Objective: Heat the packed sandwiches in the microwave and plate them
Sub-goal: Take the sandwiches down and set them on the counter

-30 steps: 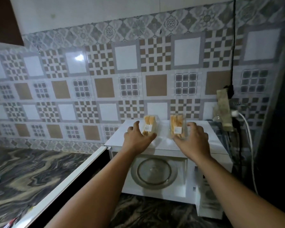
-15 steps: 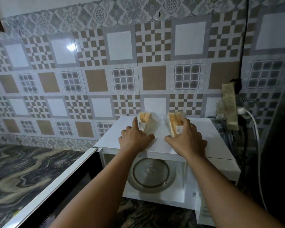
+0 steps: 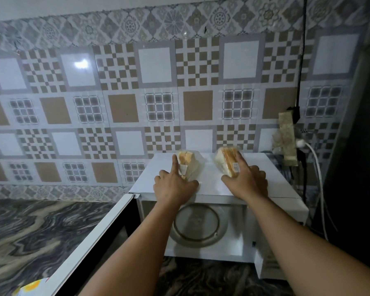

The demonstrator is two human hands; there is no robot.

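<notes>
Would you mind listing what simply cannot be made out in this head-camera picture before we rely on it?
- Print on the label of the right sandwich pack: too small and blurred.
- Whether the left hand has closed on the left sandwich pack: its fingers and palm hide the near end.
- Microwave controls: hidden behind the right forearm.
- Object at the lower left: cut off by the frame edge.

Wall: patterned tiles in beige, white and grey; ornate border band above.
Countertop: dark marble with swirling veins, left of and below the appliance.
Power strip: mounted upright at right, wrapped in film.
Black cable: running down the wall to the strip.
White plug and cord: seated in the strip, trailing downward.
Yellow-and-white item: bottom left edge, unidentifiable.
</notes>
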